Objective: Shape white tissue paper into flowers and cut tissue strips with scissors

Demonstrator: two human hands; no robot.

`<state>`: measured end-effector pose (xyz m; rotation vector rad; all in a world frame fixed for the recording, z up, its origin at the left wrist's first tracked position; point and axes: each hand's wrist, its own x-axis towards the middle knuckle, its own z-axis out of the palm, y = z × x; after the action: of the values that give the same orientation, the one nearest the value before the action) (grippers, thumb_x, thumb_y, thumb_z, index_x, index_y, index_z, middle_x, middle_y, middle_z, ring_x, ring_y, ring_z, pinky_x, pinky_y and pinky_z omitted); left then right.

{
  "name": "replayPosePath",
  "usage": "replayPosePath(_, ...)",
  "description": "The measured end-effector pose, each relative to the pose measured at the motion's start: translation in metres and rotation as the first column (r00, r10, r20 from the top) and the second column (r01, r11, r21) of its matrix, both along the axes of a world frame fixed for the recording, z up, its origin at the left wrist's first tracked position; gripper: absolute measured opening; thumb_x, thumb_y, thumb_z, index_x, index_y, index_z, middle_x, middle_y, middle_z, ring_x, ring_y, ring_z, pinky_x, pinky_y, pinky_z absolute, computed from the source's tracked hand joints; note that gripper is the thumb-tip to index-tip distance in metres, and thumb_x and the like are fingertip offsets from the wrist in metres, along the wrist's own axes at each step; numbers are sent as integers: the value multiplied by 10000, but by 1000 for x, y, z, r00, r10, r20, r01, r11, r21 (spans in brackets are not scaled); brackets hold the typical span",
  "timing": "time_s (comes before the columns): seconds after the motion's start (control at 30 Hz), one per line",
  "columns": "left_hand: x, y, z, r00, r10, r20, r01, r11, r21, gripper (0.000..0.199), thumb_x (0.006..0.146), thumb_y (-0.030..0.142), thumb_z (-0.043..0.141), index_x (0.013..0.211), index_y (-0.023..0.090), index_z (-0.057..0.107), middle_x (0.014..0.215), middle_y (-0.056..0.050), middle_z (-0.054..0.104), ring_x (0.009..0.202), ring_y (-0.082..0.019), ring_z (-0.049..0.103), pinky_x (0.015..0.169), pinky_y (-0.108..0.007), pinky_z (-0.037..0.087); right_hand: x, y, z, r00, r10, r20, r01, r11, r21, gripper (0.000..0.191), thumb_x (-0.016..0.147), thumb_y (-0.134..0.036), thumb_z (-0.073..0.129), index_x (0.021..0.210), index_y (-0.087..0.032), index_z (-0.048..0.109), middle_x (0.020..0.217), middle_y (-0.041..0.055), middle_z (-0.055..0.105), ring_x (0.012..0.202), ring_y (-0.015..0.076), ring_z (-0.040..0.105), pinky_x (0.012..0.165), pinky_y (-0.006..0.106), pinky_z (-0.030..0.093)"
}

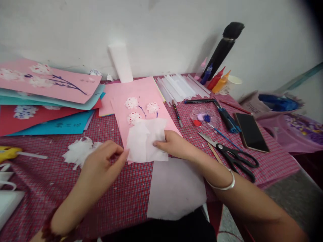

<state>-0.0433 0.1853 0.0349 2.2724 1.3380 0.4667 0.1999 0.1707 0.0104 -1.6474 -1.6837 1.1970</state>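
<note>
White tissue paper (137, 143), folded or stacked with an overlapping flap, lies above the lower part of a pink card. My right hand (174, 144) grips its right side, thumb on top and the other fingers beneath. At the lower left edge, the fingertips of my left hand (104, 164) pinch the paper; its other fingers are curled and partly hidden. Three white paper flowers with red specks and short purple stems show on the pink card (164, 101). Beside my left hand sits a fluffy white tissue flower (78, 151).
Black-handled scissors (234, 156), a phone (251, 131), a blue utility knife (227, 117) and a paint palette (205, 117) lie at right. Paint bottles (220, 80) stand behind. Flower cards (75, 84) are stacked at left, near a yellow glue gun (8, 153). A pale sheet (176, 191) hangs over the front edge.
</note>
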Motion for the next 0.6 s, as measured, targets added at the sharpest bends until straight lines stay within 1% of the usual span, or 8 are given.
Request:
replayPosePath(0.1, -1, -10, -21, 1000, -7, -19, 6, 997, -82, 251, 855, 427, 521, 732, 217, 583, 706, 7, 566, 676, -184, 537, 632, -314, 413, -2, -1, 4, 1000, 5, 25, -4, 1000, -24, 183, 767, -298, 597, 753, -116, 612, 703, 38, 607, 629, 139, 532, 506, 221, 370)
replayPosePath(0.17, 7, -10, -24, 998, 51, 46, -43, 987, -156, 259, 817, 451, 571, 706, 217, 566, 646, 25, 533, 619, -173, 512, 587, -298, 400, -3, -2, 4, 1000, 27, -5, -27, 999, -29, 197, 757, -314, 610, 728, -119, 605, 671, 26, 590, 599, 128, 515, 480, 215, 351)
replayPosePath(0.27, 19, -4, -17, 966, 160, 202, -82, 935, -345, 296, 763, 443, 645, 622, 214, 520, 562, 47, 478, 532, -140, 463, 511, -264, 366, -4, -3, 1, 996, 55, -72, -56, 998, -10, 154, 752, -276, 613, 713, -127, 613, 632, 17, 580, 567, 121, 504, 474, 221, 352)
replayPosePath(0.37, 26, 1, -8, 883, 288, 370, -42, 834, -550, 278, 734, 413, 688, 636, 209, 526, 583, 45, 507, 522, -118, 471, 498, -246, 381, -2, -2, -6, 994, 64, -83, -62, 998, 28, 112, 752, -237, 605, 695, -140, 614, 626, 11, 579, 571, 123, 505, 500, 231, 374)
replayPosePath(0.43, 28, 3, -2, 834, 342, 432, 2, 782, -623, 264, 712, 395, 711, 653, 206, 536, 606, 40, 535, 534, -113, 488, 506, -239, 401, 5, 0, -9, 993, 83, -81, -77, 994, 77, 99, 749, -236, 614, 692, -156, 614, 635, 5, 587, 585, 127, 511, 519, 235, 384)
replayPosePath(0.5, 31, 4, 3, 832, 329, 447, 28, 780, -625, 228, 718, 372, 707, 669, 202, 563, 633, 30, 570, 565, -119, 517, 529, -240, 420, 16, 2, -7, 998, 24, -66, -13, 985, 170, 78, 748, -247, 634, 725, -173, 622, 664, 6, 604, 615, 138, 523, 548, 243, 397)
replayPosePath(0.53, 32, 4, 5, 843, 306, 442, 29, 795, -606, 203, 729, 359, 697, 678, 201, 579, 644, 25, 585, 581, -124, 530, 539, -242, 425, 22, 2, -3, 997, -64, -54, 75, 968, 241, 75, 755, -255, 638, 761, -181, 626, 692, 13, 613, 640, 146, 529, 570, 250, 405)
replayPosePath(0.6, 32, 5, 8, 861, 265, 434, 24, 831, -556, 172, 743, 329, 684, 671, 202, 594, 644, 22, 594, 592, -133, 540, 541, -247, 424, 32, 0, 9, 961, -273, -51, 269, 872, 408, 92, 795, -268, 610, 848, -194, 623, 769, 28, 620, 695, 158, 539, 627, 271, 422)
